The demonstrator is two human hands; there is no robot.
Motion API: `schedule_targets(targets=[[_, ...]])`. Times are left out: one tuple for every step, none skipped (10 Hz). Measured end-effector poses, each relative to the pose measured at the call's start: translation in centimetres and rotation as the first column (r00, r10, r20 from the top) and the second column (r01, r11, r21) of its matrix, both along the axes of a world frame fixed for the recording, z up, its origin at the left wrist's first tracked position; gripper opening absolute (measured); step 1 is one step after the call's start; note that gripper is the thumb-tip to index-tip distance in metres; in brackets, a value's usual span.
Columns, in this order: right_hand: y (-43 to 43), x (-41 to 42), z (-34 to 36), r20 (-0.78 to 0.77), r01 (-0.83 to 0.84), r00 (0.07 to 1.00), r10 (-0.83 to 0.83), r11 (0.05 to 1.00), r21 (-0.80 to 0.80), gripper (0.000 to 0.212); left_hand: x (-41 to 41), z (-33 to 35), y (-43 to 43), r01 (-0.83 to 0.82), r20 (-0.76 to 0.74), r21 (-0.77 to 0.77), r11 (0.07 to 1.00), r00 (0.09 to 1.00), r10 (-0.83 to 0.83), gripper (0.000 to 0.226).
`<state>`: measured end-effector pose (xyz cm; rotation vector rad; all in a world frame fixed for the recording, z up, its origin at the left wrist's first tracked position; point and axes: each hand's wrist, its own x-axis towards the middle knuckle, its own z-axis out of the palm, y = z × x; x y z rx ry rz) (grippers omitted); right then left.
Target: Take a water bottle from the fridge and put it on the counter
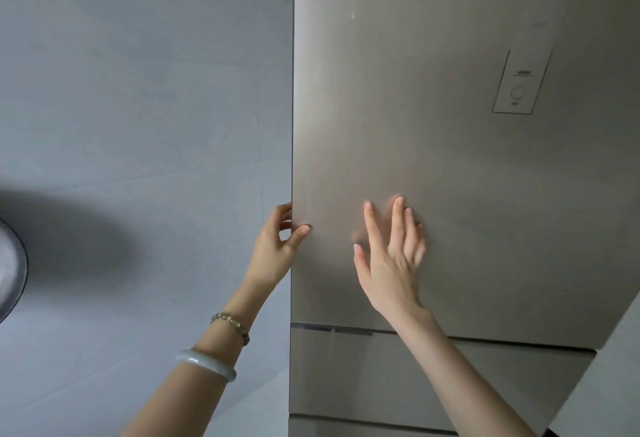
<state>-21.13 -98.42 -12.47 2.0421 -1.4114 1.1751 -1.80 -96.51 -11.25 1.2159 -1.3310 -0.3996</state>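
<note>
A tall brushed-metal fridge fills the right half of the head view, and its upper door [433,125] is closed. My left hand [277,246] grips the door's left edge, fingers curled behind it and thumb on the front. My right hand [394,256] is spread flat against the door face, slightly blurred. No water bottle and no counter are in view.
A grey wall [138,125] stands to the left of the fridge. A dark round object [10,270] pokes in at the left edge and casts a shadow. Below the upper door are two drawer fronts [363,374]. A control panel [519,87] sits on the door's upper right. A pale surface [616,374] cuts the lower right corner.
</note>
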Motion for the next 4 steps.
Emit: schedule_targets(targets=[[0.4, 0.1, 0.3, 0.034, -0.042, 0.999, 0.042, 0.999, 0.015, 0.068, -0.2, 0.0, 0.1, 0.014, -0.006, 0.037, 0.999, 1.000, -0.014, 0.040], [1.2, -0.3, 1.4, 0.133, -0.174, 0.977, 0.165, 0.983, 0.061, 0.062, -0.3, 0.6, 0.8, -0.009, -0.023, 0.075, 0.997, 1.000, 0.011, 0.053], [3.1, -1.1, 3.2, 0.581, -0.552, 0.710, 0.398, 0.827, 0.108, 0.060, -0.3, 1.9, 3.1, -0.033, -0.072, -0.007, 0.999, 0.997, 0.032, 0.065], [6.0, -2.7, 5.9, 0.838, -0.722, 0.325, 0.438, 0.687, -0.079, 0.059, 0.1, 4.7, 7.1, 0.009, -0.146, -0.248, 0.969, 0.988, -0.046, 0.070]])
